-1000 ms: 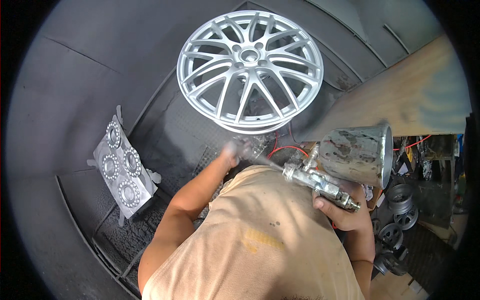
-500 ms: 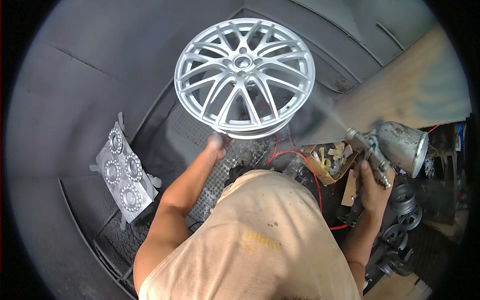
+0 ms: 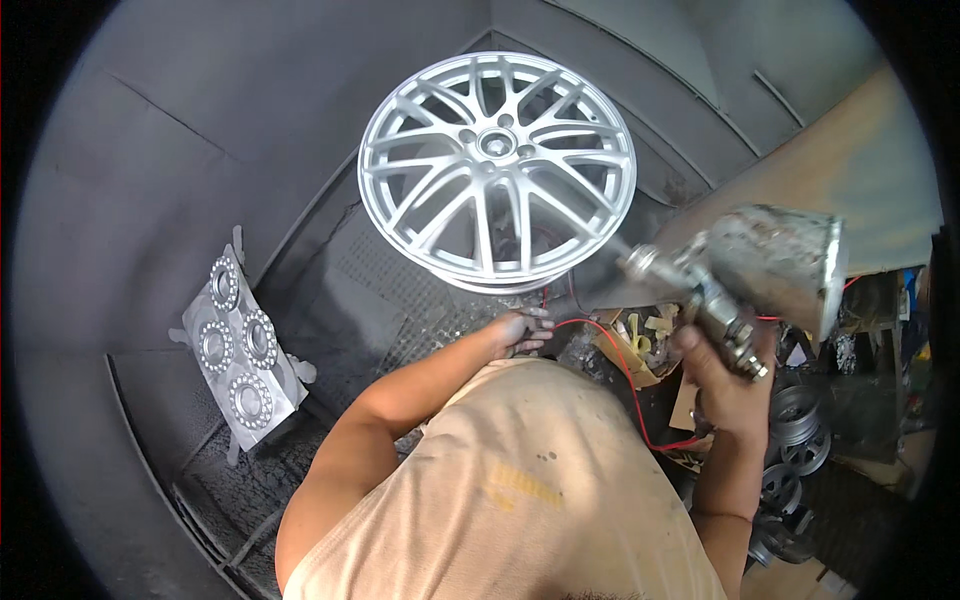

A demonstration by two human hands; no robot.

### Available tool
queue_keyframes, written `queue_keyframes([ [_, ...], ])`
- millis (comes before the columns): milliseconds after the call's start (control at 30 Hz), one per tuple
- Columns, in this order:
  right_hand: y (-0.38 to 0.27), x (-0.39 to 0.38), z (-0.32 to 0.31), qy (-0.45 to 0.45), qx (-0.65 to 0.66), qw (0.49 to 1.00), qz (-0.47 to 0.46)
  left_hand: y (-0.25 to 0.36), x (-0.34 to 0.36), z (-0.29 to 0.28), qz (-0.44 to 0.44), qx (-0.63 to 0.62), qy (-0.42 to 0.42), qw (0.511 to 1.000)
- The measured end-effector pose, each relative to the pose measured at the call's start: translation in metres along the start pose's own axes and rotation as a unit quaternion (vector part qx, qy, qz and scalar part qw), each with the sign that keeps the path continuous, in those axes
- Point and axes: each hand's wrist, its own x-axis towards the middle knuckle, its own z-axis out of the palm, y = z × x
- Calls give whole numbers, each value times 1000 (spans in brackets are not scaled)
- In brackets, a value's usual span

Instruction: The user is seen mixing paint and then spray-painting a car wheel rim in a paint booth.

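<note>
A silver multi-spoke car wheel [image 3: 497, 145] is held up face-on at the upper middle; its support is mostly hidden beneath it. Just below its lower rim is my left hand [image 3: 522, 332], empty, with fingers loosely bent and apart, not touching the wheel. On the right, my right hand [image 3: 722, 385] grips a spray gun [image 3: 705, 300] by its handle. The gun's large paint-spattered metal cup [image 3: 778, 262] tilts to the right. Its nozzle points up-left at the wheel's lower right edge, where a faint mist shows.
To the left, a board [image 3: 262, 408] carries several silver ring-shaped parts. A red hose [image 3: 632, 385] curves past a cardboard box [image 3: 640, 365] of scraps. Several bare wheels [image 3: 797, 415] lie at the lower right. Dark walls [image 3: 200, 130] and a tan panel [image 3: 840, 170] stand around.
The wheel has turned, its spokes now at a different angle. My left hand has left the rim, moving right and toward me. The spray gun has come left, closer to the wheel.
</note>
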Motion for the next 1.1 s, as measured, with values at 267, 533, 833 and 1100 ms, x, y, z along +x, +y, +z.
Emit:
queue_keyframes([
  [267,15,12,-23,-15,-66,998,15,3,-34,-94,177,-236,146,944],
  [533,25,19,31,-204,-29,974,94,14,-39,-78,221,-319,210,897],
  [833,-14,68,79,-130,38,988,-75,33,-47,-84,196,-251,216,923],
  [1100,-32,119,45,-29,15,994,-104,72,-52,-103,162,-190,251,935],
])
